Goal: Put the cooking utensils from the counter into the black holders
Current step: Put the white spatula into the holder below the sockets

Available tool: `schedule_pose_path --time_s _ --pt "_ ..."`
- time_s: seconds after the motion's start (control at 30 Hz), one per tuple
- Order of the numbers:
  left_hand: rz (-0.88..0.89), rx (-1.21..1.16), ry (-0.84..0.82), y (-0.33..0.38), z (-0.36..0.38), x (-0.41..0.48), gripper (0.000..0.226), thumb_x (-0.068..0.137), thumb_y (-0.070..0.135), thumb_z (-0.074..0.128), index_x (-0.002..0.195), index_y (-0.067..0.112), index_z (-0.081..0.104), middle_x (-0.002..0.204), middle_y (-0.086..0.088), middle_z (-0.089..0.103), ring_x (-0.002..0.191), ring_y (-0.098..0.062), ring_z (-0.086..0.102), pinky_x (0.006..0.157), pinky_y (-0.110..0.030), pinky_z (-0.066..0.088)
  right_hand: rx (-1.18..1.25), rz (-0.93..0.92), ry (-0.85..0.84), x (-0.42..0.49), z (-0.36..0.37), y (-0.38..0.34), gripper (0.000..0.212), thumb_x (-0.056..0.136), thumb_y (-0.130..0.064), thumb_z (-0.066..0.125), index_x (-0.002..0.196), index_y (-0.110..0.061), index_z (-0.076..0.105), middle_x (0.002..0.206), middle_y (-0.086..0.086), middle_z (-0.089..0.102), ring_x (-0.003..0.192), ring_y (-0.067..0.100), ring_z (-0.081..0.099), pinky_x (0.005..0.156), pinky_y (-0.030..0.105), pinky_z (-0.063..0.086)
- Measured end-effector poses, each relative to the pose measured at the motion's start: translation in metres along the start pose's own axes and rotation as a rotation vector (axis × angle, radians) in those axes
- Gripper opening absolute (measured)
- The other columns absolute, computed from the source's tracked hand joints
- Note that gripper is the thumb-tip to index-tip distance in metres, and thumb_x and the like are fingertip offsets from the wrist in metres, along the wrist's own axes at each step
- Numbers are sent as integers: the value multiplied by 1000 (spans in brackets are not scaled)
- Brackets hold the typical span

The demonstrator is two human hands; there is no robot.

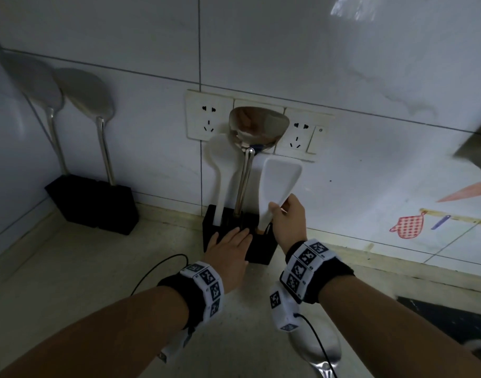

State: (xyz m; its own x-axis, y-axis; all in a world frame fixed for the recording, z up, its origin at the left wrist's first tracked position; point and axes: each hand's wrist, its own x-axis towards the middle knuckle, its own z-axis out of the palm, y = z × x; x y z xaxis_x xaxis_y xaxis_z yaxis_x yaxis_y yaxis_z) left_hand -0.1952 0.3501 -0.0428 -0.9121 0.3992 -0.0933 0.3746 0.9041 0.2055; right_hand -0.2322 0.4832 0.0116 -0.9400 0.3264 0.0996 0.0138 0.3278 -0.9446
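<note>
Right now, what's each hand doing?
Left hand: open, flat against the black holder.
Right hand: closed on the white spatula.

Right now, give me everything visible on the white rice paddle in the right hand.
The white rice paddle looks like matte plastic, with a broad, rounded-square blade on a flat, narrowing handle. It stands near upright, blade up, its lower end in the right slot of the black holder. The right hand pinches its handle just below the blade.

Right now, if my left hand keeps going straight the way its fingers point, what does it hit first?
The left hand already lies against the black holder; going on, it would likely meet the metal ladle handle standing there, though depth is unclear.
</note>
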Motion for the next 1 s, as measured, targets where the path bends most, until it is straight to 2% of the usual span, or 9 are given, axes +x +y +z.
schedule_pose_path --time_s 0.13,0.27,0.37,0.53,0.6,0.73,0.87,1.0 --pt "5 15 -20 -1 -1 2 60 97 26 36 150 19 8 160 6 1 147 -11 -1 120 -46 5 -32 18 -14 6 4 -4 17 91 -8 51 100 6 54 96 23 62 85 29 57 82 46 51" --pt "19 37 -35 -4 1 3 60 97 26 37 150 18 9 161 5 0 147 -12 -2 119 -48 4 -35 54 6 15 9 -8 17 91 -9 50 98 6 54 94 22 60 87 30 57 82 46 50" --pt "28 69 -46 -6 4 3 60 97 27 39 149 17 12 161 4 -2 147 -13 -3 119 -50 3 -28 98 7 21 12 -8 8 91 -9 50 89 -2 51 89 16 56 85 28 55 76 40 48" --pt "39 58 -31 -6 8 6 60 97 27 39 149 17 11 161 4 -3 147 -14 -4 119 -49 4 6 122 -3 29 14 -6 7 91 -8 49 89 -2 52 88 15 54 84 26 53 75 37 45" --pt "49 44 -17 -8 10 6 61 96 26 39 149 18 11 161 5 -2 147 -13 -3 119 -48 4 25 140 -6 28 16 -3 7 89 -8 52 92 -3 52 90 14 55 86 26 53 77 38 46" --pt "69 53 12 -11 14 3 60 96 22 38 149 19 10 161 5 -4 147 -12 -3 119 -44 3 67 194 34 21 15 -1 26 86 -14 58 109 -2 53 96 9 57 90 24 56 83 38 48" --pt "107 98 62 -10 19 -2 60 96 17 35 150 18 8 160 4 -6 147 -13 -6 119 -41 -1 98 230 63 5 -3 11 29 87 -14 58 115 -8 51 99 5 56 94 23 57 90 38 49" --pt "186 124 5 2 35 -23 59 95 12 31 150 21 8 161 5 -2 147 -12 -4 119 -38 -1 127 334 176 -33 -31 35 25 89 -8 50 113 -6 54 101 8 57 91 25 58 94 44 51"
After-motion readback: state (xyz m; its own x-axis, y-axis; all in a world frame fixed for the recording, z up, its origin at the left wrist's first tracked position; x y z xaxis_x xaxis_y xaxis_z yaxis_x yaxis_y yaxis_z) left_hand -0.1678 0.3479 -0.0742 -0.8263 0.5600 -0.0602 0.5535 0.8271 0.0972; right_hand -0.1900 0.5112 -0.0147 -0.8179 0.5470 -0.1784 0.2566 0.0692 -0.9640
